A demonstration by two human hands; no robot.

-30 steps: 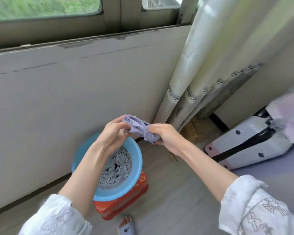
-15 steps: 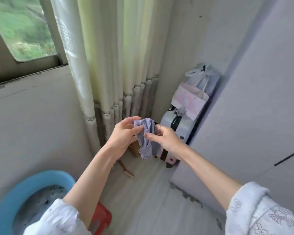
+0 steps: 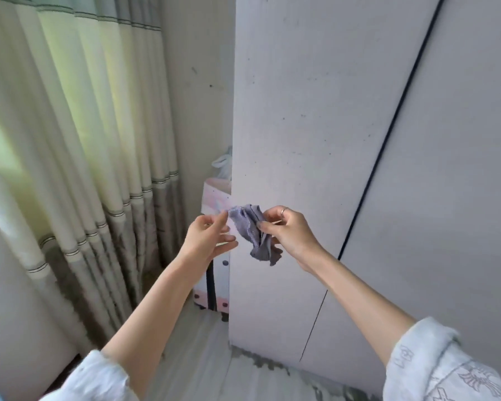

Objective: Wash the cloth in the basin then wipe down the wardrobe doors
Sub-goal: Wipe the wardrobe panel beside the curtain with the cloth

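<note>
The wardrobe (image 3: pixel 315 140) fills the right half of the view, its pale doors speckled with small dark marks and parted by a thin dark seam; its top and right side run out of the frame. The curtain (image 3: pixel 84 140) hangs in long folds over the left half, pale above and grey toward the hem, and hides whatever lies behind it. Between curtain and wardrobe a suitcase (image 3: pixel 214 282) stands on the floor (image 3: pixel 203 357), mostly hidden by the wardrobe's edge, with a pink-and-white bag (image 3: pixel 216 195) on top that is only partly visible. Both forearms reach up from white sleeves cut off at the bottom edge. The right hand (image 3: pixel 289 235) pinches the bunched purple cloth (image 3: pixel 253 233) between thumb and curled fingers, a ring on one finger. The left hand (image 3: pixel 209 235) pinches the cloth's upper left corner between thumb and forefinger, its other fingers loosely extended. The cloth hangs in the air between the hands, in front of the wardrobe's left door and not touching it. A sliver of blue shows at the bottom left corner, too little to identify.
</note>
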